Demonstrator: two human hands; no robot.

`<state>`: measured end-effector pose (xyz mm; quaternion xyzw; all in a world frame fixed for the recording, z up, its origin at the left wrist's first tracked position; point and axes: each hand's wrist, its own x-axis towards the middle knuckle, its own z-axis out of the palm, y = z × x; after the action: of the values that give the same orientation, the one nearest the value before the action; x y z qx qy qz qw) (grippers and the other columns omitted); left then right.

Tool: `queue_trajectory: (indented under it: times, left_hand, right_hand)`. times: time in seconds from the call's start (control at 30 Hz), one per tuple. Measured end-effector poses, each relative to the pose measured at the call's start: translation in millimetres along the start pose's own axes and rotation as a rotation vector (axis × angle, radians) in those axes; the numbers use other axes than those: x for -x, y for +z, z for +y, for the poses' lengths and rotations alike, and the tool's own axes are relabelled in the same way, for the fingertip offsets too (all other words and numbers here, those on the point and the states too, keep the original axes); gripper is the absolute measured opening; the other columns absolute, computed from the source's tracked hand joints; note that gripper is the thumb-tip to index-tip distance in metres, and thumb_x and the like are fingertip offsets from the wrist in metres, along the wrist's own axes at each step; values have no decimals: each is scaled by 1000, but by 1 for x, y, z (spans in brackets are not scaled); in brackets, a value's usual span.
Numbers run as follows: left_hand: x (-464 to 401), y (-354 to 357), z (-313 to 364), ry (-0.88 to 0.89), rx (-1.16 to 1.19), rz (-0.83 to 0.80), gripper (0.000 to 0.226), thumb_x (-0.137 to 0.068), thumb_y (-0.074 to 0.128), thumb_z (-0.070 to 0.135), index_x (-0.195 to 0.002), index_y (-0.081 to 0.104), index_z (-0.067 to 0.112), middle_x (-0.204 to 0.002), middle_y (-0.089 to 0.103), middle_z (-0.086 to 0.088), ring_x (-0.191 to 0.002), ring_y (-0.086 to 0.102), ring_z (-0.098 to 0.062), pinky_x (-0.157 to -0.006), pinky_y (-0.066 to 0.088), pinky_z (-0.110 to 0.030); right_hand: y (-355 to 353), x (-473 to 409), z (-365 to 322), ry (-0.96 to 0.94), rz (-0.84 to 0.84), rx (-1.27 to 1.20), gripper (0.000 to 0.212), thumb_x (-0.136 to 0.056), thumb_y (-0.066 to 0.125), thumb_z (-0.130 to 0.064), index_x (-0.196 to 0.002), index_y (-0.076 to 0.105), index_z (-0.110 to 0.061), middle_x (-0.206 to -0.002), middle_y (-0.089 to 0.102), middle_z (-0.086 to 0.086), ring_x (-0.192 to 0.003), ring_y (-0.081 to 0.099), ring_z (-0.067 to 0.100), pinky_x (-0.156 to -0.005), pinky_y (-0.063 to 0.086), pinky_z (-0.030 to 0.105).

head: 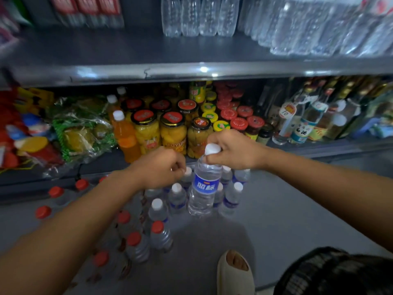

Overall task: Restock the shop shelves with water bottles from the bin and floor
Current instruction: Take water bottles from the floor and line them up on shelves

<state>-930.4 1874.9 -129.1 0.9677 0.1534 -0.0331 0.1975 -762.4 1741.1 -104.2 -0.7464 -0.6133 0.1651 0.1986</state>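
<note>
- The upper shelf [127, 50] carries clear water bottles: a row [197, 15] at the back middle, and a denser batch [331, 28] on the right reaching to the front edge. Its left front part is bare metal.
- The lower shelf [319, 149] holds jars of yellow fruit [173, 133] with red-and-black lids, an orange drink bottle [125, 137], green bagged goods [83, 128], small red-lidded jars [239, 124] and glass liquor bottles [302, 122].
- On the floor [276, 209], a cluster of white-capped bottles [177, 198] stands upright just before the lower shelf; red-capped bottles [159, 237] stand to its left and nearer the camera.
- The right hand [236, 150] clamps its grip on the neck and white cap of a blue-labelled bottle [203, 188], which hangs upright above the white-capped cluster, its base level with the neighbours' shoulders.
- The left hand [158, 167] is curled, fingertips pinching the cap of a second bottle [187, 173] in the cluster, just left of the held one.
- The two hands are near one another, not touching.
- A foot in a pale sandal [234, 271] rests on the floor at the lower right.
</note>
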Motion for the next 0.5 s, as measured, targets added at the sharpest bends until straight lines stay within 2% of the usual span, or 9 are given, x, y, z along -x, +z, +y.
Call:
queue_trajectory:
  times: [0.07,0.13,0.2,0.33,0.43,0.5]
  left_hand:
    - [3,-25,7,0,-28,63,10,-89,58,25,-90,68,23,-73,58,14,-74,55,-8,-66,45,-26]
    - [6,-49,15,7,-62,143,10,-88,59,25,-88,69,22,-73,59,14,-74,57,-8,-67,45,-25]
    - [7,-72,23,16,-92,210,9,-87,60,26,-86,68,23,-75,61,12,-77,60,-11,-70,49,-29]
    - [3,-115,34,33,-123,280,11,-87,59,29,-89,69,24,-73,61,13,-75,58,-12,-69,48,-31]
    - [-3,-143,36,44,-113,346,11,-89,59,28,-90,69,24,-83,68,10,-80,61,-11,-73,51,-31]
    - [-11,-162,35,48,-118,382,9,-89,60,29,-87,68,28,-76,63,14,-77,59,-9,-71,49,-29]
  right_hand:
    - [-25,-1,-13,-4,76,14,25,-78,74,-30,-71,60,-11,-66,58,-1,-58,51,6,-50,38,25]
    - [-48,-2,-26,-2,148,35,25,-75,75,-30,-64,57,-18,-59,55,-8,-52,50,-1,-45,34,17]
    - [-69,-3,-37,-1,199,45,26,-73,76,-28,-60,55,-19,-56,53,-9,-48,47,-3,-42,32,14]
    - [-111,-8,-52,1,289,36,20,-73,75,-27,-71,64,-11,-65,63,0,-54,51,3,-49,40,25]
    - [-141,-17,-63,-4,341,25,18,-73,75,-26,-72,65,-11,-68,66,2,-56,55,5,-51,42,27]
    - [-165,-26,-68,-13,381,-3,18,-73,76,-28,-73,66,-12,-70,68,4,-58,58,7,-51,44,27]
